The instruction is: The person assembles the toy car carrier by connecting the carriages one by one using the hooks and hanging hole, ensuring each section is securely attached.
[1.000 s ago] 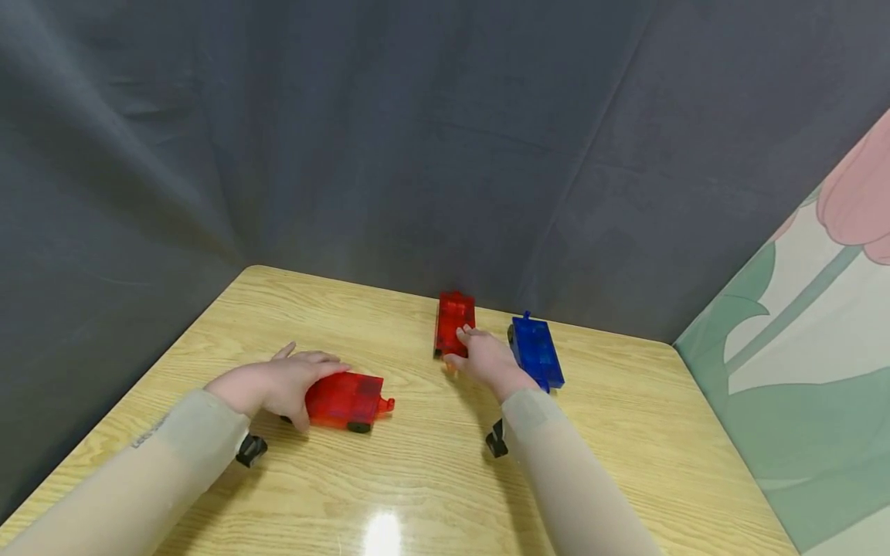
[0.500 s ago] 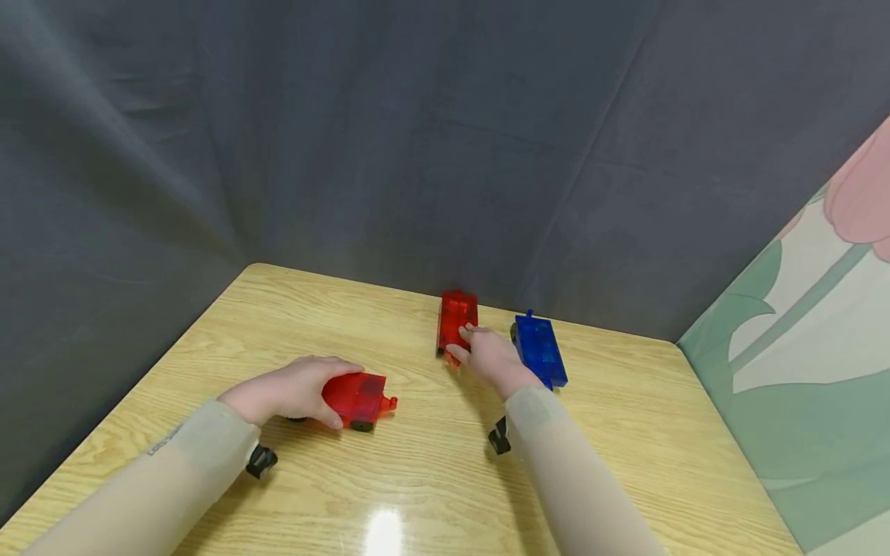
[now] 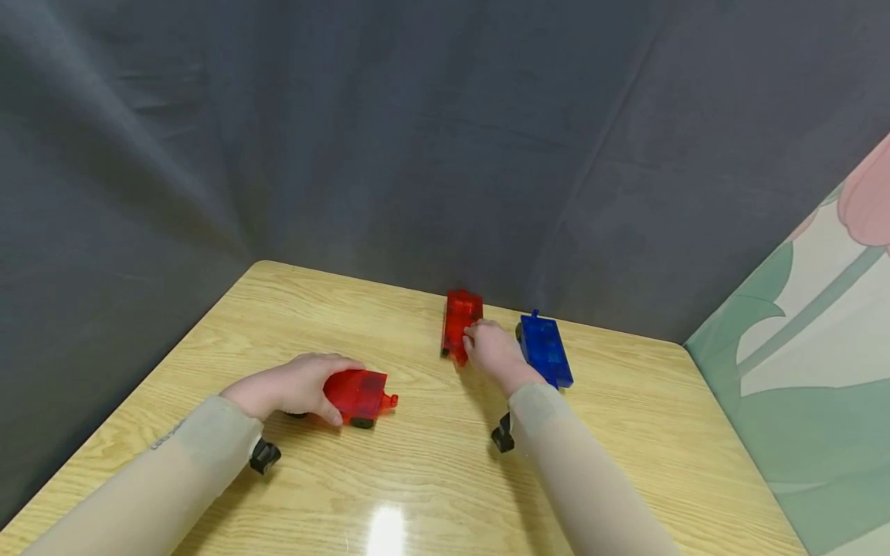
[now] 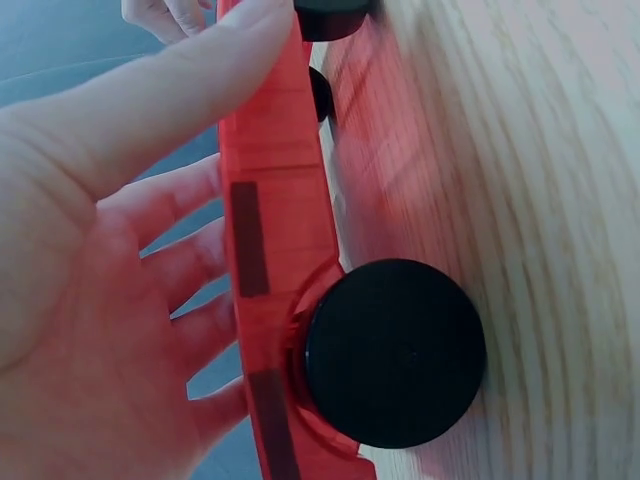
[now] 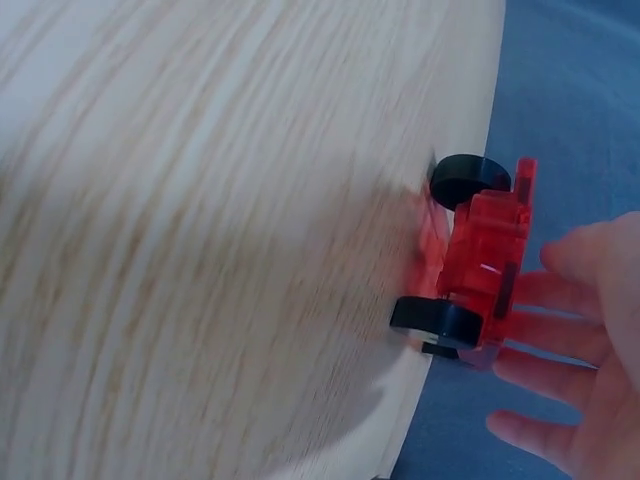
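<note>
Now the right hand (image 3: 492, 351) has drawn in its fingers, spread a moment ago, at the right side of the far red car (image 3: 457, 313) — apparently turning from reaching to taking hold, though whether they pinch it I cannot tell. The left hand (image 3: 299, 384) grips the near red car (image 3: 358, 392) as before, thumb and fingers on opposite sides, left of the table's middle (image 3: 431, 479) — its left end hidden under the palm. The far red car sits by the back edge; toward the back right corner, the blue car (image 3: 545, 347) is partly behind the right wrist.
</note>
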`<state>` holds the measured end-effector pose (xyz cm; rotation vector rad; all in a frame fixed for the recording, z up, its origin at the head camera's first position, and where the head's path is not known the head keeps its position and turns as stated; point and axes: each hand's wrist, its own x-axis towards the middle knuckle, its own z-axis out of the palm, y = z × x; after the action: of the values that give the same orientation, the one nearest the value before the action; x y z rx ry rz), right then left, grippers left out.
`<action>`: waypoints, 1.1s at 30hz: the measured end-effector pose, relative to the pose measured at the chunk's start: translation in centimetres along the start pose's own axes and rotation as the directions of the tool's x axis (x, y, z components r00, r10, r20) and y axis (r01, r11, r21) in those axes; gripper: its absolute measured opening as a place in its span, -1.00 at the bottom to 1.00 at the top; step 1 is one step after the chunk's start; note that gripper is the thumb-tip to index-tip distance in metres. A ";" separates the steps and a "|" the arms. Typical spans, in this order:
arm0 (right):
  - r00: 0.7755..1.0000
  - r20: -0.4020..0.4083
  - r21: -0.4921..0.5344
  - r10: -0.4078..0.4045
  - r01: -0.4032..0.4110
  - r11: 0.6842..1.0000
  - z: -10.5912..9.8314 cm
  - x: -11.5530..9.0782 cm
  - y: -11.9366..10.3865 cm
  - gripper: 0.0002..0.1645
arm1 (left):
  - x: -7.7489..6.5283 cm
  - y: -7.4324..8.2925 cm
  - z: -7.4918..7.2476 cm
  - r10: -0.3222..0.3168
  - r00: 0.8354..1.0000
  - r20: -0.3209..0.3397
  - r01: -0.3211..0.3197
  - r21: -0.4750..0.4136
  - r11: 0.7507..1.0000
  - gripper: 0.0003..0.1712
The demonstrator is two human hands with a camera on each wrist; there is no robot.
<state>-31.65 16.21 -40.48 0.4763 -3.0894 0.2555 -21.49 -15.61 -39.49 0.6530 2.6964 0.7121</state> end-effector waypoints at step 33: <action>0.888 0.120 0.211 0.443 -0.459 0.863 1.6 3.6 -3.0 0.40 | -0.5 -1.6 0.2 -0.014 1.000 -0.010 0.014 -0.014 1.000 0.02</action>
<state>-34.13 12.07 -41.45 -0.2652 -3.2058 0.6236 -21.60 -17.05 -40.42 0.6285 2.7000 0.7318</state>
